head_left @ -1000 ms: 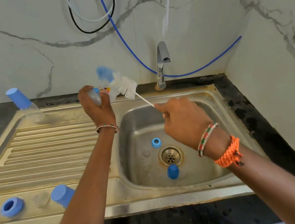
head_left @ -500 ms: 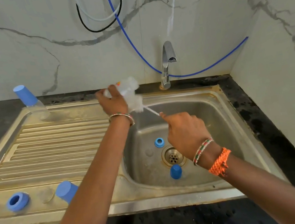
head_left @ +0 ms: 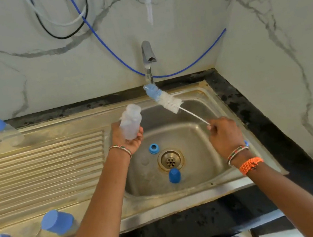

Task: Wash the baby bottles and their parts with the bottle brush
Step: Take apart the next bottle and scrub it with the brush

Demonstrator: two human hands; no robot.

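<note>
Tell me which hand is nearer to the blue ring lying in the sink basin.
Left. The left hand, holding the clear bottle, hangs just above-left of the blue ring. The right hand, gripping the brush, is farther, off to the ring's right.

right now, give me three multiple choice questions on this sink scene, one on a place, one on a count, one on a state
1. Where is the brush head?
A. inside the bottle
B. in the air below the tap
C. on the draining board

2. How many blue parts lie in the basin?
A. two
B. none
C. five

3. How is the bottle held?
A. capped
B. lying in the basin
C. open, in the left hand

Answers:
1 B: the brush is clear of the bottle, below the tap.
2 A: a ring and a cap.
3 C: the left hand grips it, mouth uncovered.
</note>
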